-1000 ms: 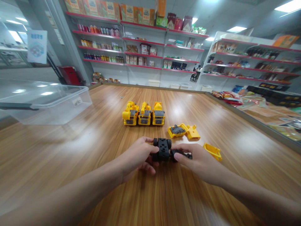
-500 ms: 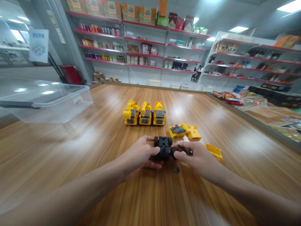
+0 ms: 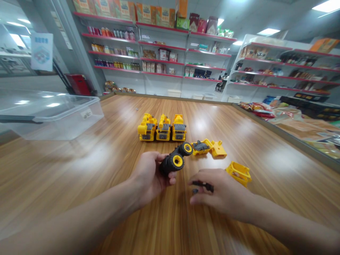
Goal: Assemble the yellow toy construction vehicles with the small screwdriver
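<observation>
My left hand [image 3: 152, 173] is closed around a black toy truck chassis [image 3: 170, 163], tilted so that two wheels with yellow hubs face right. In my right hand [image 3: 216, 184] is a small black tool [image 3: 203, 185], perhaps a screwdriver, tucked against the fingers. Thumb and forefinger of that hand are apart around a small grey piece [image 3: 195, 191] at the tabletop; whether they touch it I cannot tell. Just past the right hand lies a yellow toy truck body part [image 3: 239, 173].
Three yellow toy construction trucks [image 3: 162, 129] stand in a row further back. A yellow frame with a grey piece inside [image 3: 201, 147] lies beside a yellow plate [image 3: 219, 148]. A clear plastic bin [image 3: 61, 120] is at left, and packaged goods [image 3: 300, 124] lie at right.
My left hand has turned the chassis onto its side and lifted it, showing the wheel hubs. My right hand has let go of the wheel and moved down to the small grey piece.
</observation>
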The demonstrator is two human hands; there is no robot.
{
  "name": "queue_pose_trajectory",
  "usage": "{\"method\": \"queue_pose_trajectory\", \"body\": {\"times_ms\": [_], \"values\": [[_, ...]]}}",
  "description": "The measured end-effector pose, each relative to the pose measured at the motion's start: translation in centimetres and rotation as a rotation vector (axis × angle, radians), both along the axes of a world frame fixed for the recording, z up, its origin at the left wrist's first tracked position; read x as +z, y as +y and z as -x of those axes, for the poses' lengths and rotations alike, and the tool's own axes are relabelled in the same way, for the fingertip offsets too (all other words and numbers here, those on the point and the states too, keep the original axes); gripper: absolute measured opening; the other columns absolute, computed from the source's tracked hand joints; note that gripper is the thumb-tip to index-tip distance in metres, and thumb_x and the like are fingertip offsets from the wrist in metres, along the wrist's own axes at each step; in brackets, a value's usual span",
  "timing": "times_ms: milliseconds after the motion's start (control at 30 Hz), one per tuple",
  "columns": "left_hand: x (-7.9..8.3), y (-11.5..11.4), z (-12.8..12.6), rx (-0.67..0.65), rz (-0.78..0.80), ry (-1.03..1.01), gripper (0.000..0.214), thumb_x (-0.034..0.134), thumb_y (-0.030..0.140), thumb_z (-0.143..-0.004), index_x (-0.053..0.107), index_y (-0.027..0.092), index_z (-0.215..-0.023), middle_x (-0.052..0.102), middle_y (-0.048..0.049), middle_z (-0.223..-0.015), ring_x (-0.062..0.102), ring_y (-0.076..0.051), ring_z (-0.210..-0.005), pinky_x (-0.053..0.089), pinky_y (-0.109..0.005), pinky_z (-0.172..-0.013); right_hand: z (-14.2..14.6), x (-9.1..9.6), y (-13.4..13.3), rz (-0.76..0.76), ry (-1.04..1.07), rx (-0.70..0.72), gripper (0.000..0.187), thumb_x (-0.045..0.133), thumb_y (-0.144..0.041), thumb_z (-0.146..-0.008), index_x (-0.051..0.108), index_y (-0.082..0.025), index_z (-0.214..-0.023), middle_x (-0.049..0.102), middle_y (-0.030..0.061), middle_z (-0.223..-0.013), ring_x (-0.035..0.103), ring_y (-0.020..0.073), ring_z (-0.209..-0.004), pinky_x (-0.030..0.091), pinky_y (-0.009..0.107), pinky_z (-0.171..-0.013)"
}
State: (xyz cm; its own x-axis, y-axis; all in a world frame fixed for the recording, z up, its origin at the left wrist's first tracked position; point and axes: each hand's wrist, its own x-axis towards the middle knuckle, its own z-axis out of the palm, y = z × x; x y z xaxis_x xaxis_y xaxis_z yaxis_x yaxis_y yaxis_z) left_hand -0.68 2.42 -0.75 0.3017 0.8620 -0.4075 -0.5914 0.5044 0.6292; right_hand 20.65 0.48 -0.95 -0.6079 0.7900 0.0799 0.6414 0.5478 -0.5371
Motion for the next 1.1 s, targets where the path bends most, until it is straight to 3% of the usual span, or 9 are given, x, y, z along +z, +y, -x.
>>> {"method": "queue_pose_trajectory", "body": {"times_ms": [67, 133, 267, 433, 600, 833, 967, 1100], "values": [[0.0, 0.1, 0.0, 0.028, -0.004, 0.042, 0.011, 0.044, 0.013, -0.076, 0.054, 0.013, -0.074, 0.054, -0.0043, -0.056, 0.047, -0.015, -0.042, 0.039, -0.025, -0.038, 0.0, -0.3, -0.1, -0.003, -0.098, 0.132, 0.019, 0.071, -0.037, -0.082, 0.069, -0.023, -0.094, 0.067, -0.0003, -0.081, 0.060, 0.0151, -0.073, 0.041, 0.025, -0.065], [0.0, 0.0, -0.1, 0.032, -0.008, 0.068, 0.011, 0.044, 0.014, -0.075, 0.055, 0.014, -0.075, 0.053, -0.0033, -0.056, 0.045, -0.015, -0.041, 0.038, -0.025, -0.038, 0.0, -0.4, -0.3, -0.011, -0.157, 0.176, 0.010, 0.065, -0.031, -0.087, 0.068, -0.022, -0.091, 0.068, 0.0009, -0.084, 0.062, 0.0160, -0.077, 0.042, 0.025, -0.068], [-0.2, -0.1, -0.2, 0.011, -0.017, 0.097, 0.014, 0.045, 0.014, -0.072, 0.056, 0.014, -0.079, 0.053, -0.0034, -0.057, 0.045, -0.015, -0.042, 0.037, -0.026, -0.037, -0.1, -0.4, -0.3, 0.020, -0.199, 0.054, 0.007, 0.064, -0.028, -0.085, 0.065, -0.021, -0.087, 0.068, 0.0004, -0.078, 0.061, 0.0155, -0.070, 0.040, 0.024, -0.062], [-0.5, -0.1, -0.1, -0.004, -0.031, 0.117, 0.016, 0.045, 0.014, -0.072, 0.058, 0.012, -0.082, 0.052, -0.0032, -0.057, 0.045, -0.015, -0.043, 0.038, -0.025, -0.038, -0.2, -0.3, 0.2, 0.057, -0.148, -0.128, 0.028, 0.068, -0.036, -0.082, 0.064, -0.023, -0.106, 0.070, 0.0019, -0.082, 0.063, 0.0175, -0.072, 0.041, 0.025, -0.062], [-0.5, 0.0, -0.1, -0.006, -0.035, 0.125, 0.015, 0.046, 0.014, -0.073, 0.058, 0.013, -0.082, 0.052, -0.0025, -0.057, 0.044, -0.014, -0.043, 0.038, -0.025, -0.037, -0.2, -0.6, 0.6, 0.083, -0.172, -0.178, 0.017, 0.067, -0.035, -0.082, 0.067, -0.020, -0.091, 0.070, 0.0025, -0.080, 0.063, 0.0170, -0.069, 0.040, 0.025, -0.059], [-0.3, -0.2, -0.1, -0.027, -0.032, 0.121, 0.017, 0.047, 0.014, -0.074, 0.059, 0.012, -0.086, 0.051, -0.0021, -0.057, 0.045, -0.013, -0.043, 0.040, -0.024, -0.037, -0.7, -0.6, 1.3, -0.088, -0.151, -0.311, 0.018, 0.063, -0.037, -0.086, 0.065, -0.020, -0.091, 0.068, 0.0036, -0.077, 0.061, 0.0184, -0.069, 0.039, 0.028, -0.059], [-0.3, -0.2, 0.0, -0.028, -0.023, 0.115, 0.017, 0.047, 0.014, -0.075, 0.059, 0.013, -0.086, 0.052, -0.0023, -0.057, 0.046, -0.014, -0.042, 0.040, -0.024, -0.037, -1.0, -0.8, 1.7, -0.052, -0.190, -0.265, 0.018, 0.062, -0.037, -0.086, 0.065, -0.019, -0.083, 0.068, 0.0042, -0.076, 0.061, 0.0188, -0.067, 0.038, 0.028, -0.058], [-0.4, -0.2, -0.1, -0.032, -0.016, 0.089, 0.019, 0.046, 0.013, -0.074, 0.059, 0.011, -0.088, 0.055, -0.0037, -0.059, 0.047, -0.014, -0.042, 0.042, -0.024, -0.037, -0.5, -0.3, 1.0, -0.026, -0.099, -0.172, 0.012, 0.060, -0.028, -0.088, 0.066, -0.019, -0.082, 0.068, 0.0019, -0.077, 0.061, 0.0165, -0.068, 0.040, 0.027, -0.060]]}}
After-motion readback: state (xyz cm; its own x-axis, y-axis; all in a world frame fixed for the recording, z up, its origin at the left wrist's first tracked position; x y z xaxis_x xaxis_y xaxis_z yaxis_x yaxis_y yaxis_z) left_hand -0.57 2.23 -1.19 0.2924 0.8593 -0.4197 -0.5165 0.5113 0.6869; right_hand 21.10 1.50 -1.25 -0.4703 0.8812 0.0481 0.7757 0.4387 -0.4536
